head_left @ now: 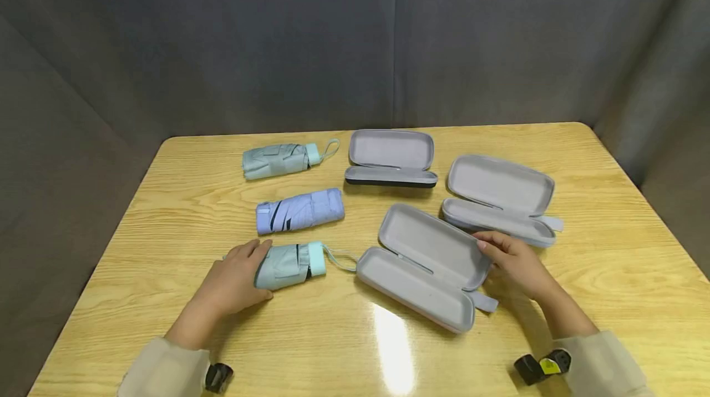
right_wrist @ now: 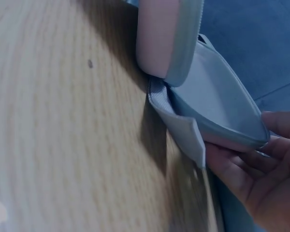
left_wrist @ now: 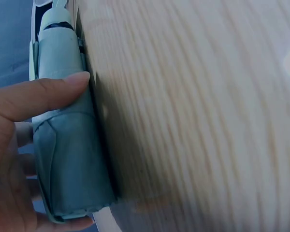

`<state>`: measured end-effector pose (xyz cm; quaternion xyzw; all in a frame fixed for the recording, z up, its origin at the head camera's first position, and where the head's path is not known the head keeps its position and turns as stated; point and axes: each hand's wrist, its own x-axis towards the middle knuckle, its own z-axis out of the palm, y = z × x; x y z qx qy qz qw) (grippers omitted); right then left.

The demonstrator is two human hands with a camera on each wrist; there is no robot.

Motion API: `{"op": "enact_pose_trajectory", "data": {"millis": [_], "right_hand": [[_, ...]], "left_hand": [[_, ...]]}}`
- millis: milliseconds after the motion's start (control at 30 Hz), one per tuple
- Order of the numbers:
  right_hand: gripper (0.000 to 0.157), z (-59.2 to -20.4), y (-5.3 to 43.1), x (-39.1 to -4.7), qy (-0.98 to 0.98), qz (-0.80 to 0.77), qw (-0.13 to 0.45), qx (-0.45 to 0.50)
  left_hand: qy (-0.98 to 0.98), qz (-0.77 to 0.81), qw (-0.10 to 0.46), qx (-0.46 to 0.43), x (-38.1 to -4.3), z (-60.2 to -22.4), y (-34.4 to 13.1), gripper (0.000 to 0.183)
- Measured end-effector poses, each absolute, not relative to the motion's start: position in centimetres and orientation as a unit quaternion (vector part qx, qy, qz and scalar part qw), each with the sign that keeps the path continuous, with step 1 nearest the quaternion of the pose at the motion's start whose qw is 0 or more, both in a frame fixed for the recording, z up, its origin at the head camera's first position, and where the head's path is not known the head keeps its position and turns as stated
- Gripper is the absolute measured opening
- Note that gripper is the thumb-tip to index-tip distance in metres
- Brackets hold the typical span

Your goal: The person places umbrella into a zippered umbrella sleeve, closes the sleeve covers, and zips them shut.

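Observation:
My left hand [head_left: 235, 280] grips a folded pale-green umbrella [head_left: 284, 266] lying on the table, covering its far left end. In the left wrist view the thumb crosses over the rolled fabric of that umbrella [left_wrist: 70, 159], and the other fingers are partly hidden behind it. At the right, my right hand [head_left: 516, 264] pinches the lid edge of an unzipped grey-lined case [head_left: 410, 280]. Seen from the right wrist, this case has a pink outer shell [right_wrist: 157, 38] and a grey tab [right_wrist: 181, 130] beside the fingers. The green umbrella's wrist loop [head_left: 339, 259] reaches the case's left end.
Behind lie a lilac folded umbrella [head_left: 302, 211] and another pale-green umbrella [head_left: 277, 161]. Two more opened cases stand farther back: a black-bottomed case [head_left: 391, 156] in the middle and a grey case [head_left: 499, 190] at the right. A dark curtain [head_left: 333, 45] hangs behind the wooden table [head_left: 310, 347].

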<state>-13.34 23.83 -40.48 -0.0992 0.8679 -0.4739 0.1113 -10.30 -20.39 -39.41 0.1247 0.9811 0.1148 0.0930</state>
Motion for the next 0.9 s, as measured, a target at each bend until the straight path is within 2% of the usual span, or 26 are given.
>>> {"op": "enact_pose_trajectory", "data": {"millis": [200,600,900], "right_hand": [[0.047,-41.2,24.1,-12.7,0.824,-0.540,0.156,-0.066],[0.044,-41.2,24.3,-12.6,0.756,-0.626,0.166,-0.091],[0.043,-41.1,24.2,-12.6,0.758,-0.626,0.152,-0.101]], "left_hand": [[0.983,0.097,0.101,0.122,-9.6,-39.6,-20.2,0.083],[0.983,0.108,-0.004,0.146,-10.1,-40.4,-20.6,0.078],[0.980,0.119,-0.031,0.154,-10.4,-40.6,-20.7,0.071]]}}
